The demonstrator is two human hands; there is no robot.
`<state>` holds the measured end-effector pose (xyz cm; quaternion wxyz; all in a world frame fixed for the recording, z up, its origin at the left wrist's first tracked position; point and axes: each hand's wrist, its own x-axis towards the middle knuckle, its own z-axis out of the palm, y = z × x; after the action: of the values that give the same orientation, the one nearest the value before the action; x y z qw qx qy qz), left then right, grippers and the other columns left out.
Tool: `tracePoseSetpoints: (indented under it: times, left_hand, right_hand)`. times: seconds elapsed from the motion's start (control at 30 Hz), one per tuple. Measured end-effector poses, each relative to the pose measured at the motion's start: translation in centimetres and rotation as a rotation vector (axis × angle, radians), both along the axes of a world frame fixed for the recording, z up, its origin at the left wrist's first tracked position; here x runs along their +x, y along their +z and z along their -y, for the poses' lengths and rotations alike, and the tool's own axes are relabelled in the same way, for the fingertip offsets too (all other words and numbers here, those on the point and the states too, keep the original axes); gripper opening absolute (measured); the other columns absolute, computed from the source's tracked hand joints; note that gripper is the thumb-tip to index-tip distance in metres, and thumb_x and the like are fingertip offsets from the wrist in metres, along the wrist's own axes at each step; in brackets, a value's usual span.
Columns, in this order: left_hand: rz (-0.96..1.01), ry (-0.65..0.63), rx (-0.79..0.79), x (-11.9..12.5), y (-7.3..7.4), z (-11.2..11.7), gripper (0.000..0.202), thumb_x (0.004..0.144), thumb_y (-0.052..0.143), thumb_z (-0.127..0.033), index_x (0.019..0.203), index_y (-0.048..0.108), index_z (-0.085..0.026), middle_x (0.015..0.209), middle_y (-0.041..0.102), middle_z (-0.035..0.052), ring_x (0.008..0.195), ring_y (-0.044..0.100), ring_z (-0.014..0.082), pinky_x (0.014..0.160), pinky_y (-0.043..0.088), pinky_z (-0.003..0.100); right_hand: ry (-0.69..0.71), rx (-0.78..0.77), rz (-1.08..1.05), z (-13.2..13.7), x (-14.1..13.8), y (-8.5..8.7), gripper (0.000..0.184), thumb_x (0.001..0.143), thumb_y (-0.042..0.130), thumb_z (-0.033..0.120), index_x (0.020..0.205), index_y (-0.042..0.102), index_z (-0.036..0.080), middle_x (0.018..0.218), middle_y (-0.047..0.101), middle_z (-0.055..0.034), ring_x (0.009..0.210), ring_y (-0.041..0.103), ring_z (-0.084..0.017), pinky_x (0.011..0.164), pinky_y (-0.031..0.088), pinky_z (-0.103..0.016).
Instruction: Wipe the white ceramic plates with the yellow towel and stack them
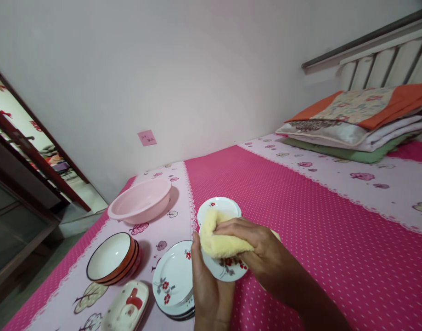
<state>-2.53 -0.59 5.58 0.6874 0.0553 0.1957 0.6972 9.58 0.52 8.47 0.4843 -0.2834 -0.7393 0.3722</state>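
Observation:
My left hand (209, 292) grips a white plate (227, 271) with red flowers by its left edge, holding it above the bed. Bunched in my right hand (257, 246) is a fluffy yellow cloth (224, 246), pressed onto the top of that plate. Just beyond them, another flowered plate (219, 204) lies on the bedspread, partly hidden by the cloth. A stack of larger flowered plates (174, 271) sits left of my left hand, which covers its right side.
On the left are a pink basin (140, 201), stacked orange-brown bowls (112, 257) and a dish with a bear picture (126, 308). Folded pillows and bedding (355, 122) lie at the back right. The bed (300, 211) meets a white wall (211, 78).

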Motion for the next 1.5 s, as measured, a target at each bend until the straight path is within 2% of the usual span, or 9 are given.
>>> tracePoseSetpoints:
  times: [0.3, 0.4, 0.53, 0.73, 0.83, 0.97, 1.23, 1.37, 1.5]
  left_hand:
    - [-0.031, -0.122, 0.022, -2.3, -0.9, -0.3, 0.050, 0.097, 0.053, -0.049, 0.105, 0.077, -0.006, 0.101, 0.079, 0.0181, 0.108, 0.072, 0.0323, 0.107, 0.050, 0.043]
    - [-0.027, -0.226, 0.084, -2.8, -1.3, -0.4, 0.056, 0.095, 0.055, -0.054, 0.111, 0.076, -0.005, 0.107, 0.078, 0.0201, 0.120, 0.067, 0.0355, 0.111, 0.046, 0.045]
    - [-0.020, -0.178, 0.135, -3.9, -1.9, -0.8, 0.048, 0.097, 0.055, -0.049, 0.123, 0.073, -0.013, 0.122, 0.075, 0.0155, 0.123, 0.065, 0.0319, 0.114, 0.043, 0.045]
    - [0.023, -0.126, 0.236, -5.7, -2.3, -1.2, 0.042, 0.098, 0.054, -0.047, 0.123, 0.074, -0.021, 0.125, 0.075, 0.0105, 0.118, 0.068, 0.0287, 0.111, 0.045, 0.044]
    - [0.058, -0.156, 0.256, -5.7, -2.3, -1.2, 0.041, 0.097, 0.053, -0.048, 0.119, 0.076, -0.022, 0.125, 0.075, 0.0106, 0.119, 0.068, 0.0282, 0.108, 0.048, 0.042]
    - [0.062, -0.158, 0.220, -5.0, -2.2, -1.1, 0.040, 0.096, 0.056, -0.047, 0.118, 0.077, -0.021, 0.126, 0.074, 0.0109, 0.118, 0.069, 0.0274, 0.106, 0.050, 0.039]
    - [0.048, -0.084, 0.103, -4.4, -1.7, -1.1, 0.039, 0.097, 0.054, -0.046, 0.115, 0.078, -0.021, 0.123, 0.076, 0.0107, 0.118, 0.068, 0.0293, 0.111, 0.046, 0.046]
    - [0.060, -0.108, 0.119, -4.0, -1.5, -1.1, 0.041, 0.097, 0.054, -0.046, 0.122, 0.075, -0.020, 0.126, 0.074, 0.0124, 0.123, 0.065, 0.0321, 0.115, 0.041, 0.053]
    - [0.076, -0.122, 0.108, -3.7, -1.3, -0.9, 0.045, 0.096, 0.056, -0.046, 0.126, 0.072, -0.016, 0.127, 0.073, 0.0163, 0.126, 0.063, 0.0343, 0.116, 0.039, 0.054]
  right_hand:
    - [0.120, -0.079, 0.169, 0.8, -0.9, 0.2, 0.032, 0.072, 0.048, 0.004, 0.080, 0.074, 0.022, 0.088, 0.074, 0.0013, 0.087, 0.063, -0.016, 0.084, 0.043, -0.027]
    - [0.125, -0.098, 0.309, 1.1, -0.9, 0.4, 0.025, 0.069, 0.047, 0.007, 0.071, 0.068, 0.021, 0.079, 0.072, 0.0003, 0.080, 0.061, -0.016, 0.076, 0.043, -0.027]
    - [0.093, -0.082, 0.524, 1.5, -0.3, 0.4, 0.019, 0.071, 0.047, 0.009, 0.062, 0.060, 0.020, 0.072, 0.068, -0.0004, 0.074, 0.059, -0.017, 0.070, 0.041, -0.027]
    - [-0.388, -0.103, 0.804, 0.0, 2.4, -0.4, 0.020, 0.080, 0.048, 0.013, 0.064, 0.056, 0.022, 0.068, 0.067, -0.0044, 0.068, 0.060, -0.021, 0.064, 0.037, -0.033]
    - [-0.670, -0.100, 0.615, -0.8, 3.5, -0.5, 0.018, 0.084, 0.044, 0.017, 0.068, 0.049, 0.025, 0.058, 0.058, -0.0010, 0.052, 0.051, -0.018, 0.053, 0.030, -0.031]
    - [-0.812, 0.027, 0.441, -0.9, 3.3, -0.4, 0.017, 0.083, 0.041, 0.019, 0.069, 0.037, 0.027, 0.056, 0.050, 0.0015, 0.049, 0.045, -0.017, 0.051, 0.030, -0.031]
    - [-0.775, 0.069, 0.173, -0.4, 2.3, -0.5, 0.017, 0.088, 0.045, 0.024, 0.088, 0.061, 0.024, 0.063, 0.060, 0.0008, 0.055, 0.056, -0.018, 0.053, 0.040, -0.030]
    - [-0.616, -0.077, 0.020, 0.1, 1.7, 0.1, 0.021, 0.090, 0.050, 0.029, 0.099, 0.068, 0.023, 0.072, 0.069, -0.0002, 0.062, 0.063, -0.019, 0.053, 0.046, -0.029]
    - [-0.336, -0.241, -0.095, 0.6, -0.1, 0.7, 0.024, 0.089, 0.056, 0.028, 0.108, 0.068, 0.021, 0.083, 0.074, -0.0015, 0.070, 0.068, -0.019, 0.058, 0.050, -0.027]
